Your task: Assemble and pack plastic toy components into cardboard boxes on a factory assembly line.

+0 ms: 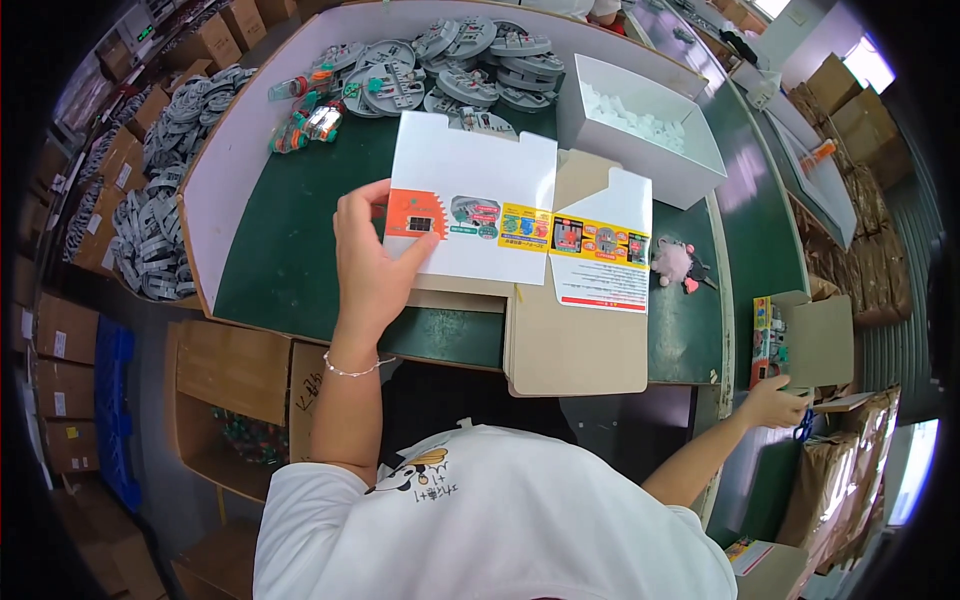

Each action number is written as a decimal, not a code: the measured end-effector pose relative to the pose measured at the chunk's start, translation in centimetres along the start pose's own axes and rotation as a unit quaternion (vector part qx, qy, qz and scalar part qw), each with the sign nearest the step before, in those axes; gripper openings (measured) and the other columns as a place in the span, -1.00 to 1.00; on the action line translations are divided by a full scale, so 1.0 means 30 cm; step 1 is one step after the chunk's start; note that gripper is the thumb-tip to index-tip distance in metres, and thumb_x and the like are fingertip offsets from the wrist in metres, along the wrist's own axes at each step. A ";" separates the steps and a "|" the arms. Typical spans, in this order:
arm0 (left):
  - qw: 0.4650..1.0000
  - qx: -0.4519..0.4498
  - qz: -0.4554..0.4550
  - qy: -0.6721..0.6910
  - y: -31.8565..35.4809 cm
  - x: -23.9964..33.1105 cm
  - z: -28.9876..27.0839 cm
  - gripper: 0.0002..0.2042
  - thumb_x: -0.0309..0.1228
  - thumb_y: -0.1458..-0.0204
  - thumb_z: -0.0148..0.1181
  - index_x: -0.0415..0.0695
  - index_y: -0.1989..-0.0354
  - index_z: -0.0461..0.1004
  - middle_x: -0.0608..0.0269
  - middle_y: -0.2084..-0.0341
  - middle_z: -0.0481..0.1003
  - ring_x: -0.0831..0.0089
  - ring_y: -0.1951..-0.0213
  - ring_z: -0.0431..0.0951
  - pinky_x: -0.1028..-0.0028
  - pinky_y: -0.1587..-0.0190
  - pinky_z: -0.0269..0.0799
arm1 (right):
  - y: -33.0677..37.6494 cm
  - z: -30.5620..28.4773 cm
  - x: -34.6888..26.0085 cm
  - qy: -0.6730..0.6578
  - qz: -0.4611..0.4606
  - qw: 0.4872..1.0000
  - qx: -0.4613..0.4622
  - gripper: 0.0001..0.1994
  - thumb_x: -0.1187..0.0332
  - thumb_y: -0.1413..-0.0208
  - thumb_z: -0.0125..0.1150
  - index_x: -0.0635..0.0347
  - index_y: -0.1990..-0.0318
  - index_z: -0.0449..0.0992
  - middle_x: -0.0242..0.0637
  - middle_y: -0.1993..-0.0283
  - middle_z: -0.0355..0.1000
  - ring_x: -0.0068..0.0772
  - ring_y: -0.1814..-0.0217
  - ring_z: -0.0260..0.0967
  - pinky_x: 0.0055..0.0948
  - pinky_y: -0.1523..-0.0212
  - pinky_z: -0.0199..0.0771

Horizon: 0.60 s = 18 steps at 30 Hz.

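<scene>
My left hand [375, 255] grips the left end of a flat, unfolded carton sheet [485, 175], white with an orange patch and coloured pictures. Its thumb presses on the printed face and the fingers go behind the edge. The sheet overlaps a stack of flat brown carton blanks [575, 350] at the table's near edge. Out to the right, my right hand [775, 402] is closed at the near end of a printed box [770, 340] with a brown flap, standing on the side bench. Blue-handled scissors [804, 428] lie beside that hand; part of its grip is hidden.
Round grey plastic parts [470, 85] are piled at the back of the green table [290, 230]. Beside them are bagged coloured parts [310, 125]. A white bin [650, 165] holds small white pieces. A pink plush toy [675, 262] lies at right. Cartons [230, 375] stand on the left.
</scene>
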<state>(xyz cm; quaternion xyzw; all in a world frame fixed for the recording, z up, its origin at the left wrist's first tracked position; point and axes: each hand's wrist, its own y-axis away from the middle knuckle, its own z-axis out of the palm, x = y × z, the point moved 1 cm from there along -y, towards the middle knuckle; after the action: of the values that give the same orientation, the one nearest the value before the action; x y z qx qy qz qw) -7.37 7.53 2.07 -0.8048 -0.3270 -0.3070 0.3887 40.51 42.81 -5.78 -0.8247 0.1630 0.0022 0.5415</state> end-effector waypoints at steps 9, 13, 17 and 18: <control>0.904 -0.187 -0.018 0.384 0.029 0.120 -0.112 -0.28 -0.61 0.09 0.29 -0.25 -0.32 0.13 0.12 -0.01 0.41 0.49 -0.04 0.43 0.45 -0.05 0.39 | -0.030 -0.644 -0.633 -0.650 -0.239 0.639 -0.335 -0.78 0.49 -0.08 0.29 0.16 0.10 0.64 -0.29 0.22 0.44 -0.50 0.23 0.39 -0.55 0.29 0.38; 0.909 -0.217 -0.001 0.355 0.100 0.168 -0.143 -0.26 -0.62 0.08 0.26 -0.28 -0.34 0.11 0.07 -0.05 0.43 0.46 -0.05 0.45 0.46 -0.06 0.38 | 0.022 -0.804 -0.752 -0.707 -0.237 0.536 -0.395 -0.78 0.52 -0.05 0.32 0.23 0.11 0.63 -0.34 0.25 0.39 -0.54 0.27 0.31 -0.59 0.30 0.31; 0.898 -0.330 0.177 0.230 0.073 0.205 -0.194 -0.24 -0.56 0.06 0.28 -0.32 -0.36 0.08 0.06 -0.11 0.41 0.38 -0.10 0.44 0.41 -0.11 0.35 | -0.020 -0.815 -0.782 -0.773 -0.188 0.447 -0.408 -0.83 0.49 -0.02 0.37 0.27 0.20 0.63 -0.34 0.27 0.35 -0.51 0.26 0.29 -0.54 0.28 0.31; 0.874 -0.372 0.262 0.171 0.063 0.229 -0.206 -0.23 -0.53 0.05 0.29 -0.34 -0.37 0.07 0.05 -0.14 0.40 0.34 -0.13 0.43 0.38 -0.14 0.33 | -0.032 -0.814 -0.782 -0.790 -0.181 0.424 -0.405 -0.83 0.46 0.00 0.40 0.26 0.22 0.64 -0.34 0.27 0.34 -0.49 0.26 0.31 -0.50 0.27 0.35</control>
<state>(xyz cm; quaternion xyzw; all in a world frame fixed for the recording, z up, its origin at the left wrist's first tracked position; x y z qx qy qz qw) -3.30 3.50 9.56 -0.8812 0.1056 -0.4257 0.1766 14.33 27.59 9.40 -0.5968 -0.5089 0.6198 0.0252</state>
